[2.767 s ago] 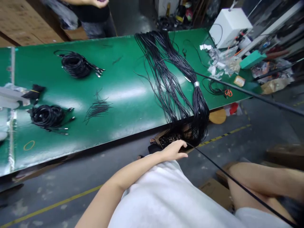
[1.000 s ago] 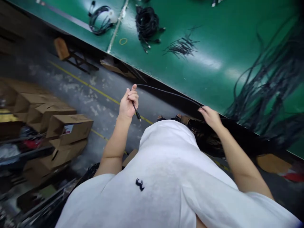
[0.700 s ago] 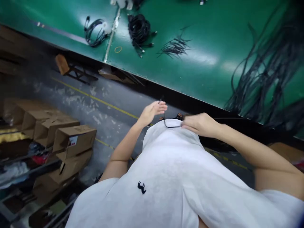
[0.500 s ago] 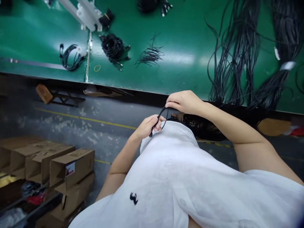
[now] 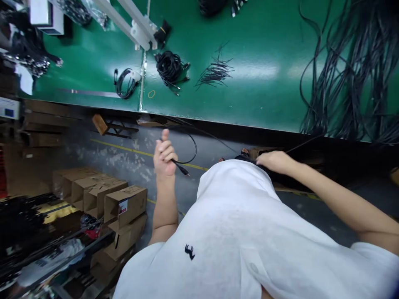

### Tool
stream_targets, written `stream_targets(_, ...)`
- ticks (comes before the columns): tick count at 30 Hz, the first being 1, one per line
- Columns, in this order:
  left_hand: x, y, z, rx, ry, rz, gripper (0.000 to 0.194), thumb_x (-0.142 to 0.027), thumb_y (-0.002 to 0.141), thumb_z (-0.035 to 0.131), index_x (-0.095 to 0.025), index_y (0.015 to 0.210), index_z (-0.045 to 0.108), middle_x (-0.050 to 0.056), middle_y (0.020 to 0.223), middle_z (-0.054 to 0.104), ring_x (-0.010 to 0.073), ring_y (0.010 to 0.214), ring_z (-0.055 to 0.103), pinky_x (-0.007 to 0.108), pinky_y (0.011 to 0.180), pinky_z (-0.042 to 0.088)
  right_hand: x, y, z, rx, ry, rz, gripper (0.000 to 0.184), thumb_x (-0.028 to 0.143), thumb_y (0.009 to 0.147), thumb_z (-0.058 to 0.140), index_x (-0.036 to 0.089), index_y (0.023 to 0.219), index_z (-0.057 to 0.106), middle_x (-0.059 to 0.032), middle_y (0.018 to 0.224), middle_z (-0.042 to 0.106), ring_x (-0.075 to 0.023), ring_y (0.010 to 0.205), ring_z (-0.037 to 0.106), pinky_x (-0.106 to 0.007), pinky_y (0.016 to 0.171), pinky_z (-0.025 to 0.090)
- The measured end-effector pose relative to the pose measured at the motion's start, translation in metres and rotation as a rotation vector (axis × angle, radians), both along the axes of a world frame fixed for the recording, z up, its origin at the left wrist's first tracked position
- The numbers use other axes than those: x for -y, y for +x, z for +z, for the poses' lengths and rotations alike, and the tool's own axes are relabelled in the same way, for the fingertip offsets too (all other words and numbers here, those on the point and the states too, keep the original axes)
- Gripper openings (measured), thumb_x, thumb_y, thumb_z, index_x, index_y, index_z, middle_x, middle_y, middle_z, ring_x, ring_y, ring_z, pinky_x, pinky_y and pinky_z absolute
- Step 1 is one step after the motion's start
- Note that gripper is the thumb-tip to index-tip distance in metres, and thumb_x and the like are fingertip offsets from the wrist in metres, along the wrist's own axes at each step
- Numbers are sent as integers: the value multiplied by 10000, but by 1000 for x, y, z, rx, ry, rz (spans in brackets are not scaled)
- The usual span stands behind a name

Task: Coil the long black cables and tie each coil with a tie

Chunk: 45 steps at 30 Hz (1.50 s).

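Observation:
My left hand point(image 5: 165, 155) is raised over the floor, its fingers wrapped round a black cable point(image 5: 195, 149). A plug end point(image 5: 184, 170) sticks out below the fingers, and a loop of the cable curves out to the right of the hand. Beyond my shirt front, near the table's edge, my right hand point(image 5: 274, 162) is closed with its fingertips together. A thin black strand runs from it toward the cable pile point(image 5: 352, 83) on the right; another thin strand slants toward it from the left. What lies between its fingertips is mostly hidden.
On the green table point(image 5: 264, 99) lie a coiled cable bundle point(image 5: 170, 67), short black ties point(image 5: 216, 72), a smaller coil point(image 5: 125, 84) and a yellow rubber band point(image 5: 151, 94). Cardboard boxes point(image 5: 131, 203) stand at lower left. A wooden-ended stand point(image 5: 101, 124) is under the table.
My hands have moved apart: the left went left and up with the cable, the right went right and down. The view has shifted left.

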<state>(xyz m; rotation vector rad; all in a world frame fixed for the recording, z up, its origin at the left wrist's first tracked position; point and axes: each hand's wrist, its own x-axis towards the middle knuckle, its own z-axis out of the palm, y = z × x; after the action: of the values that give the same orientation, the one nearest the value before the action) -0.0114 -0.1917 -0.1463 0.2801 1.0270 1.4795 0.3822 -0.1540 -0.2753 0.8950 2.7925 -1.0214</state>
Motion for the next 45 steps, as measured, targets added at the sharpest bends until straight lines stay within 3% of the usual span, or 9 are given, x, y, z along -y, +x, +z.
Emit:
stream_targets(5, 3, 57, -31, -319, -194, -561, 350, -444, 840, 681, -117, 963, 673, 57, 786, 695, 110, 671, 669, 187, 611, 543, 9, -68, 94, -357, -27, 178, 441, 429, 1022, 325, 192, 887, 672, -28, 748, 673, -124, 652, 560, -247, 591, 304)
stream_targets(9, 17, 89, -31, -174, -154, -883, 402, -508, 809, 693, -110, 852, 665, 41, 619, 649, 111, 533, 616, 210, 547, 526, -41, -81, 119, -456, -138, -43, 389, 438, 984, 412, 185, 871, 685, -15, 778, 686, -125, 699, 576, -239, 641, 326)
stream_targets(15, 25, 73, -10, 219, -125, -743, 236, -364, 822, 705, -144, 748, 662, -116, 388, 299, 4, 257, 155, 114, 262, 220, -79, -52, 57, -467, -313, -199, 408, 470, 954, 435, 174, 891, 708, -19, 869, 703, -138, 777, 581, -259, 734, 368)
stream_targets(21, 8, 9, 11, 159, 145, 44, 196, -363, 956, 531, -205, 973, 645, -123, 471, 367, -4, 292, 240, 63, 287, 210, -41, 9, -20, -69, -47, -370, 390, 346, 989, 407, 138, 838, 700, -126, 884, 706, -168, 756, 551, -302, 681, 338)
stream_targets(26, 3, 27, -2, -66, -155, -165, 131, -283, 902, 627, -153, 913, 614, -52, 637, 559, 8, 464, 505, 65, 368, 311, 23, -43, 54, -333, -59, 202, 389, 373, 1025, 363, 168, 980, 691, -72, 857, 711, -159, 724, 586, -305, 688, 365)
stream_targets(29, 11, 58, -17, -146, -226, -477, 261, -344, 806, 740, -134, 819, 585, 18, 736, 664, 81, 582, 623, 144, 499, 479, 3, -80, 104, -515, -148, 117, 403, 421, 1021, 365, 178, 1000, 686, -34, 847, 703, -138, 729, 594, -274, 661, 360)
stream_targets(32, 22, 73, -18, -59, -213, -784, 360, -469, 791, 726, -140, 796, 578, -17, 536, 597, 75, 392, 511, 171, 418, 437, -39, -87, 116, -555, -268, -52, 382, 431, 986, 431, 171, 903, 698, -13, 830, 699, -125, 748, 595, -251, 688, 366)
stream_targets(38, 34, 69, -6, 207, -156, -717, 264, -408, 872, 635, -158, 788, 646, -134, 309, 205, 32, 217, 120, 137, 263, 220, -65, -70, 65, -517, -408, -168, 407, 471, 945, 445, 173, 891, 717, -22, 907, 707, -140, 821, 601, -265, 774, 388)
stream_targets(45, 27, 25, 6, 90, -69, -206, 274, -398, 955, 513, -193, 873, 676, -119, 366, 306, 14, 237, 162, 94, 271, 211, -66, 24, -31, -117, -83, -434, 359, 376, 962, 444, 162, 1025, 725, -133, 1099, 706, -212, 999, 582, -362, 935, 335)
